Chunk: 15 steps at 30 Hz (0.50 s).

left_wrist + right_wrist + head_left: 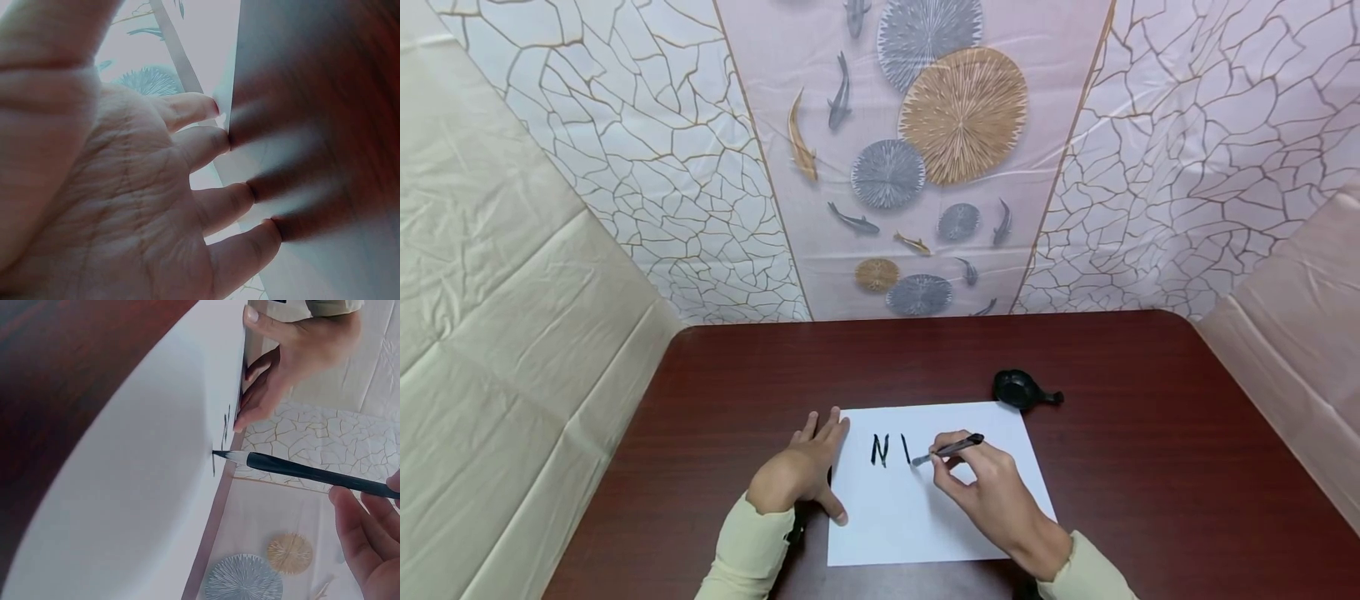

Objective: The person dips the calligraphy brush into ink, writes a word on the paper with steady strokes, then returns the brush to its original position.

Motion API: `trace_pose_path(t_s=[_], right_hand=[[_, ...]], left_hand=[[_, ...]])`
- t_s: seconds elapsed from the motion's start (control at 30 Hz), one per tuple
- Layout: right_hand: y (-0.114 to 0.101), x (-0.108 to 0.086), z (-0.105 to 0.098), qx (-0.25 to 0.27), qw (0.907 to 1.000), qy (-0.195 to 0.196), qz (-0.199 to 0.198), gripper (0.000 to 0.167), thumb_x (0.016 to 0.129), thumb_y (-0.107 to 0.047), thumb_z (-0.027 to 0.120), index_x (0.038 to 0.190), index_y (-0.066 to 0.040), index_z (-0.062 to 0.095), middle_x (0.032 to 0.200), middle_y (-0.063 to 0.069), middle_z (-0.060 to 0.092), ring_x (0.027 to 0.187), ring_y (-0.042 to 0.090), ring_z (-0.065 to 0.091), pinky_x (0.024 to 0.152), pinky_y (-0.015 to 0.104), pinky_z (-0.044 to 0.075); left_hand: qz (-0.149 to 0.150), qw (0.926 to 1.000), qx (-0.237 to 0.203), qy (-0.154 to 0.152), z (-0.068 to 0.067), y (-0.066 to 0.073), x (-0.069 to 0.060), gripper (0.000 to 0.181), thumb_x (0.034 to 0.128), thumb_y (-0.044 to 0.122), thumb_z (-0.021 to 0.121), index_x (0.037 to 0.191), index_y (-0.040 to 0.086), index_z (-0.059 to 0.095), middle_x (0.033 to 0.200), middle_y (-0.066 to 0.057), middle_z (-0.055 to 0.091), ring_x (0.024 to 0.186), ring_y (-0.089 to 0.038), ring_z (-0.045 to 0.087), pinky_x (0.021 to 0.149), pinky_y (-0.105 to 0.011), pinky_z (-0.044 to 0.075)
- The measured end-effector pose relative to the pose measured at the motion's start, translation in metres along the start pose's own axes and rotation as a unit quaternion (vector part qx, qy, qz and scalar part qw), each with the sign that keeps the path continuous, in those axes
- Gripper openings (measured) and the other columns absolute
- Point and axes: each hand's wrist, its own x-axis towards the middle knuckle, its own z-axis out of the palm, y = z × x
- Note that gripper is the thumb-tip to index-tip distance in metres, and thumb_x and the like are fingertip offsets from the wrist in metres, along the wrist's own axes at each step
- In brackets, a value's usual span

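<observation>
A white sheet of paper (917, 525) lies on the table, with a black N and a slanted stroke near its upper left. My right hand (996, 492) pinches a dark-handled brush (958, 446) between thumb and fingers. In the right wrist view, the black tip of the brush (281, 465) touches the paper (125, 469) beside the stroke; the right hand (372, 540) holds the handle. My left hand (801, 467) rests spread at the paper's left edge. The left wrist view shows the left hand (137, 200) with its fingertips at the paper edge and tabletop.
A small black dish with a short handle (1018, 390) stands at the paper's upper right corner. The dark red-brown table (737, 367) reaches back to a patterned cloth (955, 250), and plain pale cloth (512, 333) hangs at both sides.
</observation>
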Motion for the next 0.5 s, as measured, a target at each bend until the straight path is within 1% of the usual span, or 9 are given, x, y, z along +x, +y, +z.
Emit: trace_pose_path(t_s=[0.13,0.27,0.37,0.5], right_hand=[[0.004,0.004,0.0,-0.012,0.9999,0.009,-0.008,0.033,0.08,0.012,0.08,0.105,-0.007,0.072,0.1,-0.001,0.075,0.081,0.006,0.071,0.072,0.018,0.059],[0.01,0.009,0.0,-0.022,0.9997,0.006,0.006,0.033,0.081,0.012,0.08,0.107,-0.006,0.072,0.101,0.001,0.076,0.083,0.007,0.072,0.071,0.02,0.06],[0.016,0.013,0.001,-0.027,0.9995,0.005,0.016,0.03,0.083,0.011,0.08,0.107,-0.005,0.072,0.102,0.003,0.076,0.084,0.009,0.072,0.071,0.019,0.06],[0.02,0.016,0.003,-0.027,0.9994,0.01,0.017,0.028,0.083,0.011,0.079,0.106,-0.005,0.073,0.101,0.004,0.076,0.085,0.01,0.073,0.072,0.019,0.059]], left_hand=[[0.004,1.0,-0.007,0.003,0.001,-0.002,0.0,0.143,0.0576,0.029,0.107,0.169,0.01,0.019,0.178,-0.012,0.002,0.163,-0.042,-0.002,0.127,-0.062,0.018],[0.005,1.0,-0.006,0.003,0.001,-0.002,0.0,0.144,0.0575,0.03,0.107,0.169,0.01,0.019,0.178,-0.012,0.002,0.163,-0.042,-0.002,0.127,-0.062,0.018],[0.004,1.0,-0.004,0.002,0.001,-0.002,0.0,0.144,0.0579,0.031,0.107,0.17,0.01,0.019,0.178,-0.011,0.002,0.163,-0.041,-0.003,0.128,-0.061,0.017],[0.006,1.0,-0.001,0.0,0.0,-0.002,0.0,0.143,0.0583,0.031,0.107,0.169,0.01,0.019,0.178,-0.012,0.002,0.163,-0.041,-0.003,0.128,-0.061,0.017]])
